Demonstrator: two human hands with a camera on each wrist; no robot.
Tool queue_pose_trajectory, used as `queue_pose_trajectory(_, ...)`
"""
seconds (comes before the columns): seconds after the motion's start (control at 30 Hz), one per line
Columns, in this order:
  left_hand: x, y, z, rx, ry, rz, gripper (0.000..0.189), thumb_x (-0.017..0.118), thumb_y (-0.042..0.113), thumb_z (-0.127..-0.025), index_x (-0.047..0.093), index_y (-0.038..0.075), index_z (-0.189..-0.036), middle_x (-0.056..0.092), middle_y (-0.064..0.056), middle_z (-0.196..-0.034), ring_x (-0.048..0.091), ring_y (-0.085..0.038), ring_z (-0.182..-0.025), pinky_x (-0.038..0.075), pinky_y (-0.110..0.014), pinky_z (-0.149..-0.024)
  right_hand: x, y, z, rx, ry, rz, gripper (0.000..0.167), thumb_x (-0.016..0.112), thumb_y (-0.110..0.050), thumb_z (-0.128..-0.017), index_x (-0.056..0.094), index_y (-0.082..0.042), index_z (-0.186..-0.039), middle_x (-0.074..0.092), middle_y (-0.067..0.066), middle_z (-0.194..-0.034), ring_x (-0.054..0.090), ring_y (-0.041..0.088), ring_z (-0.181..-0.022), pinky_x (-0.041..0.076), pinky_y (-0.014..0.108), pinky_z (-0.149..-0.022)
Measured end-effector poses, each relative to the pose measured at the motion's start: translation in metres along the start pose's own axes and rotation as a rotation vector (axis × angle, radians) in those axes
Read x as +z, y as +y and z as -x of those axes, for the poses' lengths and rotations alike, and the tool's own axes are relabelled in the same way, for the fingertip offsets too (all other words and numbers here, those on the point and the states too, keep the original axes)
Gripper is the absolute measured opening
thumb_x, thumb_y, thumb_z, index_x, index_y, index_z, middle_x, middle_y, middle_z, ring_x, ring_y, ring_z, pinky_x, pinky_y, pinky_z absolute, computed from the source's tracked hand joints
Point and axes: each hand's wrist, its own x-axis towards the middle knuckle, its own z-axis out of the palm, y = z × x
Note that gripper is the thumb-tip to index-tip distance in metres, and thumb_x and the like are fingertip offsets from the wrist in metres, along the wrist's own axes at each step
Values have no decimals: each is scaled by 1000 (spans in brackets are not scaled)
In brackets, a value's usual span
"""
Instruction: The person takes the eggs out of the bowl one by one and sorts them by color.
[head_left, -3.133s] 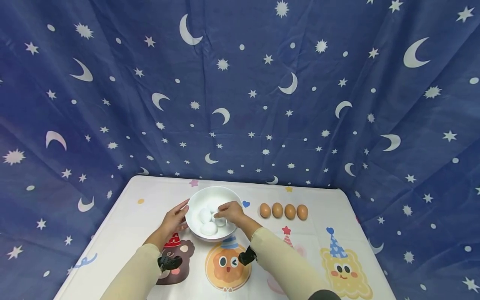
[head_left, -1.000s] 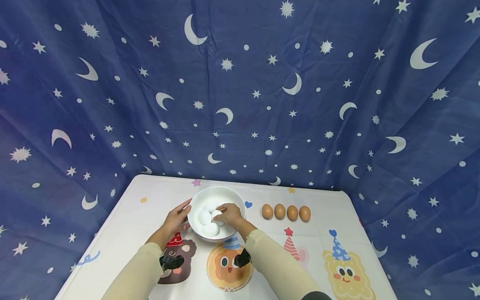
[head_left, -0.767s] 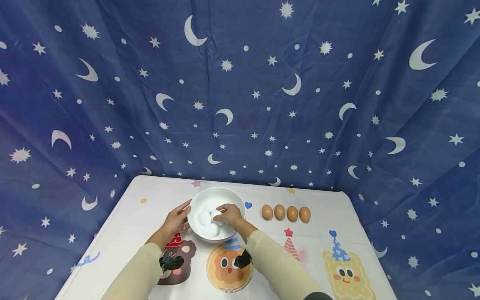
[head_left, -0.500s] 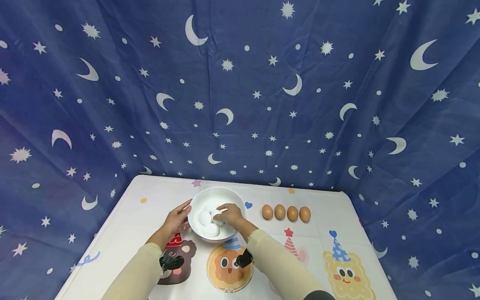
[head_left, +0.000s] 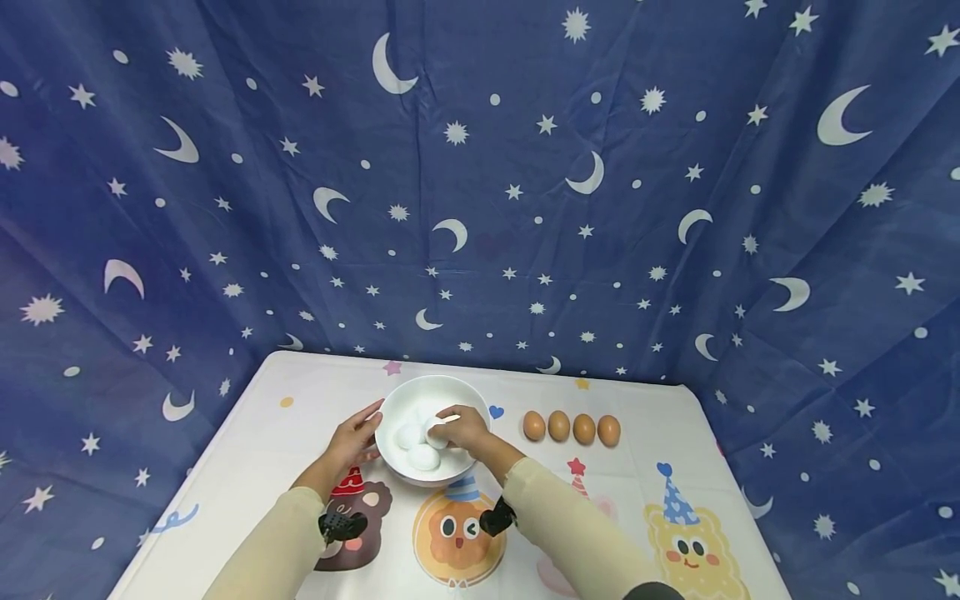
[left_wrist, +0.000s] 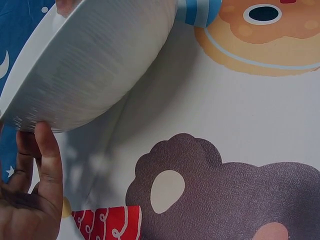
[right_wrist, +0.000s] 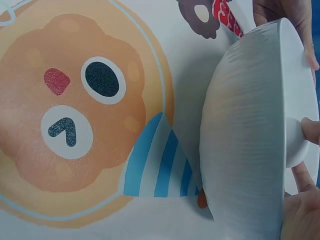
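Observation:
In the head view a white bowl (head_left: 431, 387) stands on the table with several white eggs (head_left: 423, 457) inside. My left hand (head_left: 354, 437) holds the bowl at its left side, with the thumb at the rim and fingers (left_wrist: 48, 160) against the outer wall in the left wrist view. Reaching in over the right rim, my right hand (head_left: 463, 428) pinches one white egg (right_wrist: 296, 142). The right wrist view shows the thumb on that egg, and the bowl's wall covers much of the rest.
Right of the bowl, several brown eggs (head_left: 558, 426) lie in a row. The white tablecloth (head_left: 300, 383) carries printed cartoon figures. A blue curtain (head_left: 480, 208) with moons and stars hangs behind and around the table.
Compared with about three seconds ago, my right fingers have settled round a white egg. Within the last second that egg shifts slightly in the bowl. My left hand stays at the bowl's side.

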Motion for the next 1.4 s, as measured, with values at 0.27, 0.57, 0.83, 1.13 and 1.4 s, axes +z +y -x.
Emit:
queue_pose_trajectory(0.27,1,0,-1,-14,21,-12,54,52,46,-100,40,29,-151,47,-18,-141,60,-20,-107,61,-30,-80,-13,-4,13,2,-58,-68,38,81,-9,-78,67,0,-112,65,14,-107,66,19,-86,62,34,-77)
queue_pose_trajectory(0.57,0,0,-1,-17,12,-15,55,52,44,-101,39,28,-152,47,-19,-142,60,-17,-102,61,-28,-78,-34,-5,30,2,-123,-135,41,78,-8,-78,65,2,-115,65,15,-105,67,17,-77,63,31,-71)
queue_pose_trajectory(0.83,-1,1,-1,-11,1,-15,56,51,45,-101,38,28,-152,45,-18,-144,62,-15,-101,61,-28,-78,-50,-3,42,-13,-132,-186,42,78,-9,-78,64,2,-116,64,19,-112,71,22,-85,63,33,-75)
queue_pose_trajectory(1.13,0,1,1,-2,-8,-24,55,50,44,-102,37,28,-153,44,-19,-144,61,-18,-104,61,-29,-79,-69,6,48,6,-131,-329,44,74,-7,-81,61,3,-122,66,19,-111,70,17,-80,62,33,-77)
queue_pose_trajectory(1.4,0,1,2,-4,-9,-15,55,50,43,-102,37,27,-153,46,-21,-145,61,-12,-98,60,-27,-77,-90,22,52,2,-128,-391,50,70,-8,-87,53,8,-132,64,21,-117,71,17,-86,61,34,-81)
